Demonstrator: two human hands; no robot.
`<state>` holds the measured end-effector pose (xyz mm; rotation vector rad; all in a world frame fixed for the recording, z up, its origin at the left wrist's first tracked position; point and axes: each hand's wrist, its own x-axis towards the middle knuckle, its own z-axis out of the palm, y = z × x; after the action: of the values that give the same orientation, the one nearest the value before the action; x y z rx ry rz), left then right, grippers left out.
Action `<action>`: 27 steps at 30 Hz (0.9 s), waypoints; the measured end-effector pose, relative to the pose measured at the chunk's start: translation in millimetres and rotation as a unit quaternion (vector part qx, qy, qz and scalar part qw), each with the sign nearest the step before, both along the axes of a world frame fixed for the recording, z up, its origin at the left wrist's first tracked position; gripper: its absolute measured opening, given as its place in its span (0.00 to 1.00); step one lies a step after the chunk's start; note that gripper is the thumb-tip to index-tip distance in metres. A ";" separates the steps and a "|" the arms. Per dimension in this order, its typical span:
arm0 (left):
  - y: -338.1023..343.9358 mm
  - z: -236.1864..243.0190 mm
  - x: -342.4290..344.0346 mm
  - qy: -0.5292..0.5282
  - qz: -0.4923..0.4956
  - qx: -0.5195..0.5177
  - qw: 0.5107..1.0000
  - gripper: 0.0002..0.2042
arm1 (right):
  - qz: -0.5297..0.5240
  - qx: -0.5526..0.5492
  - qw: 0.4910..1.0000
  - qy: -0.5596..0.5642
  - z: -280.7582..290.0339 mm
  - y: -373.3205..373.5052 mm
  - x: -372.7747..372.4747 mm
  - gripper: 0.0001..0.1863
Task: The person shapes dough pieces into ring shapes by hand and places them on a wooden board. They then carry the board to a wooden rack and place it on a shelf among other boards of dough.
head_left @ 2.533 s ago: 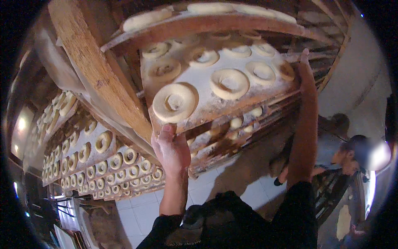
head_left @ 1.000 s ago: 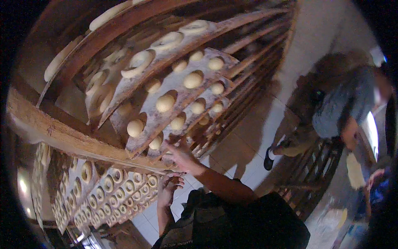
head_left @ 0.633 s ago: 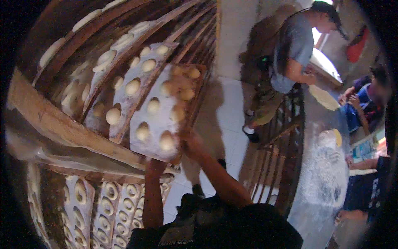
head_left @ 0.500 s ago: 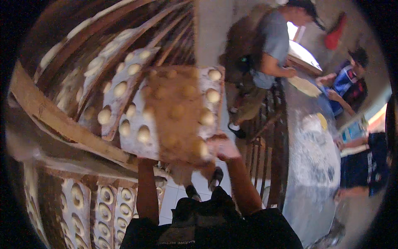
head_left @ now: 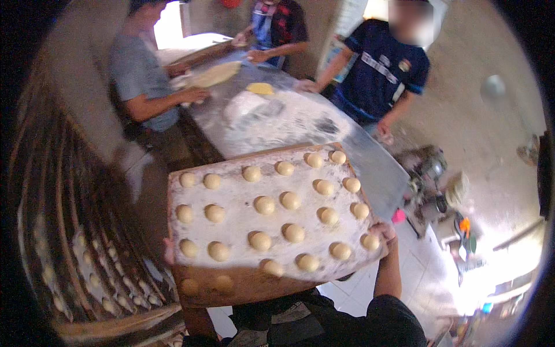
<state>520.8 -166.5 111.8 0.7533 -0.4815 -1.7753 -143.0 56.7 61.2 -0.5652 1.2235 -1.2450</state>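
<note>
A floured wooden board [head_left: 231,231] with several round dough balls [head_left: 265,205] in rows is held up in front of my body. My right hand [head_left: 384,232] grips its right edge near the front corner. At the left edge only the fingers of my left hand [head_left: 169,251] show, closed on the rim; the rest is hidden behind the board. A shadow lies across the front strip of the board.
Beyond the board stands a floured metal worktable [head_left: 300,121] with a flat dough sheet [head_left: 215,75] and a yellow piece [head_left: 260,88]. Three people stand around it. A wooden rack [head_left: 87,231] with dough-filled boards is at the left. Assorted equipment [head_left: 430,173] stands at right.
My view and body have turned right, away from the rack toward the worktable. The board has come along in both hands, and sunlight now falls over most of it.
</note>
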 end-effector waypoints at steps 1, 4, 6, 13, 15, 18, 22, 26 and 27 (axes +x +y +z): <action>6.8 -3.3 4.4 0.049 0.002 0.018 0.999 0.22 | -0.021 -0.071 0.994 0.078 51.2 -0.1 45.3 0.31; 15.4 27.2 21.1 0.138 -0.043 0.047 0.988 0.24 | -0.134 -0.258 0.952 0.100 170.8 7.8 174.2 0.39; 16.9 -9.4 -11.1 0.164 -0.068 0.044 0.983 0.24 | -0.205 -0.329 0.909 -0.150 117.8 10.4 178.9 0.44; 71.8 -12.2 -10.1 0.150 -0.150 0.029 0.977 0.23 | -0.531 -0.095 0.838 0.086 -22.5 -11.2 213.1 0.18; 85.8 -12.0 -21.0 0.065 -0.110 -0.001 0.992 0.23 | -0.482 -0.090 0.870 0.056 -21.2 -23.4 188.4 0.13; 103.7 -20.6 -9.1 -0.084 -0.190 -0.030 0.978 0.23 | -0.447 -0.051 0.891 0.052 -17.1 -34.2 195.8 0.11; 102.5 -88.9 -4.7 -0.283 -0.176 -0.118 0.935 0.16 | -0.513 -0.078 0.855 0.031 -15.8 -48.9 197.6 0.08; 91.3 -62.2 -3.2 -0.443 -0.228 -0.166 0.851 0.18 | -0.480 -0.092 0.872 0.044 -39.6 -23.6 159.1 0.15; 90.5 -68.5 7.3 -0.480 -0.229 -0.184 0.827 0.19 | -0.446 -0.105 0.887 0.046 -46.7 -28.3 161.2 0.20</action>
<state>528.1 -76.0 43.2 1.3002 -1.7502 -1.5160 18.3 28.4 14.5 -0.1879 1.4993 -2.1625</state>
